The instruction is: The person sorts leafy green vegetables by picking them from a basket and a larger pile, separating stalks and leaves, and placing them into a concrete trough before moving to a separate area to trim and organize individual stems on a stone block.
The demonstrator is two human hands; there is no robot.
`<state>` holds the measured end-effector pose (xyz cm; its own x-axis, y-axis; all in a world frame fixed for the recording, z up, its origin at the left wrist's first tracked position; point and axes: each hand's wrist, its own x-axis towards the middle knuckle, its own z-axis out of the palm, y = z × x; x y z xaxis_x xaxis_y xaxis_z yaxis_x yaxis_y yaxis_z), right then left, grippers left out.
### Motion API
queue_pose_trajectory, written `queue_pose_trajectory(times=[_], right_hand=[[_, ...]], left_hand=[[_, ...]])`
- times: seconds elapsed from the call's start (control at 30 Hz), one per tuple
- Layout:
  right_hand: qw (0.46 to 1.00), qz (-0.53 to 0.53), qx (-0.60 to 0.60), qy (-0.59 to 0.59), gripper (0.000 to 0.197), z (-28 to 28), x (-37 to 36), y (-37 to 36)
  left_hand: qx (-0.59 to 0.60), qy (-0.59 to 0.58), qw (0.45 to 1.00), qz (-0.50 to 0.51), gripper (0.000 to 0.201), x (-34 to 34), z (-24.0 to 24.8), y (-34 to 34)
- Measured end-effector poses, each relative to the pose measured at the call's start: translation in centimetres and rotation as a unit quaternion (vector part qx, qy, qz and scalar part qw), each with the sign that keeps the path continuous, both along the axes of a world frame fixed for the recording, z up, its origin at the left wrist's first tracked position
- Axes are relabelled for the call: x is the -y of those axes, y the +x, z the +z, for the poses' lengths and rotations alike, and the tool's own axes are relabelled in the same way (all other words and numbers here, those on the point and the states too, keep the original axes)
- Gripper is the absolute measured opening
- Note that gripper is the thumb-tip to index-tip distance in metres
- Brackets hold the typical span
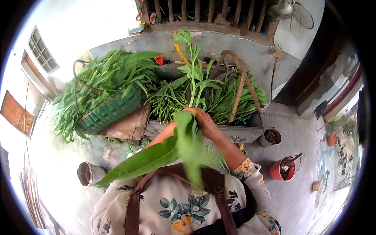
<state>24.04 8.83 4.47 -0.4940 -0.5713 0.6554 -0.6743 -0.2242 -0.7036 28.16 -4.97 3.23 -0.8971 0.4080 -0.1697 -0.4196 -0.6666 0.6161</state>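
Leafy stalks (192, 80) apparently between the hands (200, 116), tips beyond them.

V. bright, L wall (74, 17) overexp.; nr leaf (188, 147) blurry; edges bent.

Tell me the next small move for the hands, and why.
Perhaps lower the leafy bunch onto the loose greens in the grey trough: the right hand seems to grip it near the trough, where similar leaves and stems lie. The left hand is hidden behind the leaves, so its grip can't be judged.
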Motion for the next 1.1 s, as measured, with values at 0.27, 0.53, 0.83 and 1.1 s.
queue_pose_trajectory(times=[0.27, 0.53, 0.83, 1.1], right_hand=[[0.983, 0.026, 0.181, -0.001, 0.03, -3.7, -0.3, -0.5], [0.858, 0.069, 0.497, -0.109, 0.007, -6.6, -1.0, 1.4], [0.834, 0.075, 0.54, -0.08, 0.006, -6.8, -2.7, 2.4], [0.859, -0.01, 0.48, -0.176, 0.007, -6.4, -4.8, 5.0]], left_hand=[[0.025, 0.023, 0.999, 0.014, 0.012, -0.5, -1.0, 1.3], [0.063, 0.131, 0.989, 0.01, 0.018, -0.9, -5.9, 2.1], [0.102, 0.076, 0.988, 0.09, 0.022, -3.3, -5.7, 2.7], [0.038, -0.078, 0.947, 0.31, 0.014, -4.4, -7.4, -2.1]])
